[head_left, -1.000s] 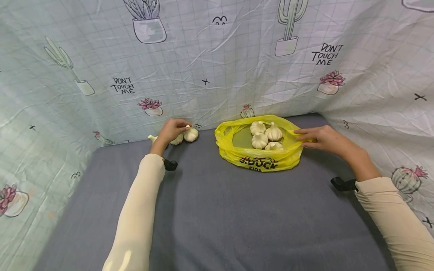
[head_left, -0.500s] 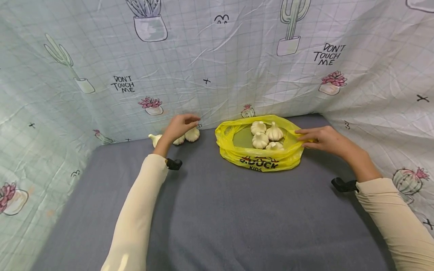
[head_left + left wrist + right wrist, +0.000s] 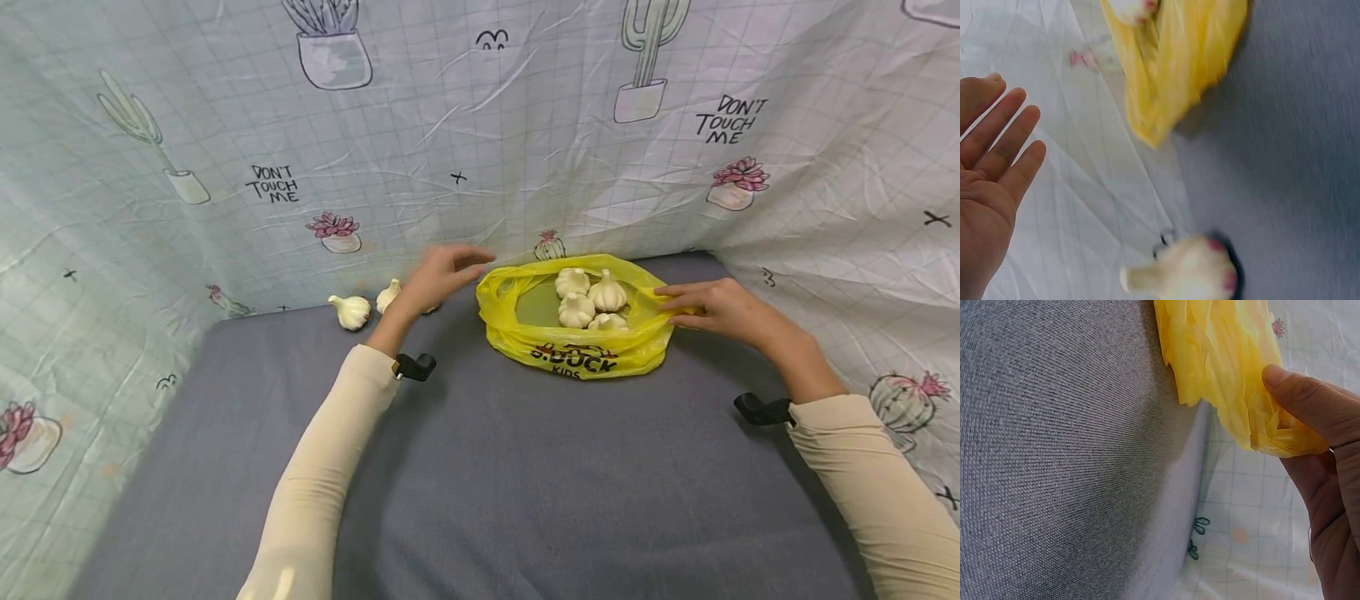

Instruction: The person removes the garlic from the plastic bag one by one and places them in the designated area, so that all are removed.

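A yellow plastic bag point(image 3: 577, 354) lies open on the grey table, with several white garlic bulbs point(image 3: 588, 300) inside. My right hand point(image 3: 678, 302) pinches the bag's right rim; in the right wrist view my thumb point(image 3: 1310, 400) presses on bunched yellow plastic point(image 3: 1229, 362). My left hand point(image 3: 459, 262) hovers empty just left of the bag, fingers straight. The left wrist view shows its bare palm point(image 3: 991, 181), the bag point(image 3: 1172, 69) and a garlic bulb point(image 3: 1185, 275). Two loose bulbs point(image 3: 350, 311) point(image 3: 388, 296) lie by the wall, behind my left forearm.
Cactus-print cloth point(image 3: 465, 150) walls the table at the back and both sides. The grey tabletop point(image 3: 525, 475) stretches bare toward me. A black wrist mount point(image 3: 415, 367) sits on my left sleeve and another point(image 3: 761, 410) on my right.
My left hand has lifted off the loose garlic by the wall and swung right toward the bag, empty. The bulbs stayed on the table. My right hand has kept its hold.
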Available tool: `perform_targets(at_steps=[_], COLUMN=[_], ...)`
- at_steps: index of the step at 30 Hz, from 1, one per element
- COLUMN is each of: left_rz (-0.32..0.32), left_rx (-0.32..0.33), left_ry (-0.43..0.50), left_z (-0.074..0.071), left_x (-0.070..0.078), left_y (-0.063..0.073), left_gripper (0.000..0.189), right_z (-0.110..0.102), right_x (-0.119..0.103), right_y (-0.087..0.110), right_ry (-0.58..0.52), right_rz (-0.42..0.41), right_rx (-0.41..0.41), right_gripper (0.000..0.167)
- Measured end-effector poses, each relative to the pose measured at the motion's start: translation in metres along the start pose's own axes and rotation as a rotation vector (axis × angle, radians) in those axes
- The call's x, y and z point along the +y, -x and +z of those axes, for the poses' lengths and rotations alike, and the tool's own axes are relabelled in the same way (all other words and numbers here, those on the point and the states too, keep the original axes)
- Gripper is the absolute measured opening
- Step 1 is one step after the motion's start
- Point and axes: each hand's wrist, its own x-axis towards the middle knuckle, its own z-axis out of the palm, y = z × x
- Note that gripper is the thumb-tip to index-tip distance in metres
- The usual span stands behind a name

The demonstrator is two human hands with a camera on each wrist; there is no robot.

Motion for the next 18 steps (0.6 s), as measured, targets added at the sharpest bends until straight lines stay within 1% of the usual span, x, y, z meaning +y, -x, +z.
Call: perform_targets(at_steps=[4,7,13,16,18], left_rz=[0.066,0.103,0.124,0.134,0.136], left_rx=[-0.025,-0.053,-0.136,-0.174,-0.186], left_ry=[0.032,0.047,0.035,0.062,0.071], left_z=[0.014,0.025,0.045,0.058,0.066], left_x=[0.013,0.023,0.043,0.052,0.057], left_y=[-0.005,-0.01,-0.021,-0.027,-0.031], left_gripper=[0.029,0.029,0.029,0.029,0.03], right_z=[-0.001,-0.001,-0.001,-0.001,-0.001], right_x=[0.0,0.0,-0.001,-0.002,-0.002], right_y=[0.0,0.0,0.0,0.0,0.001], right_ry=[0.006,0.004,0.006,0.003,0.001], right_rz=[-0.015,-0.01,-0.007,-0.006,-0.007], right_rx=[0.016,0.015,0.004,0.002,0.003], right_gripper=[0.037,0.036,0.036,0.036,0.036])
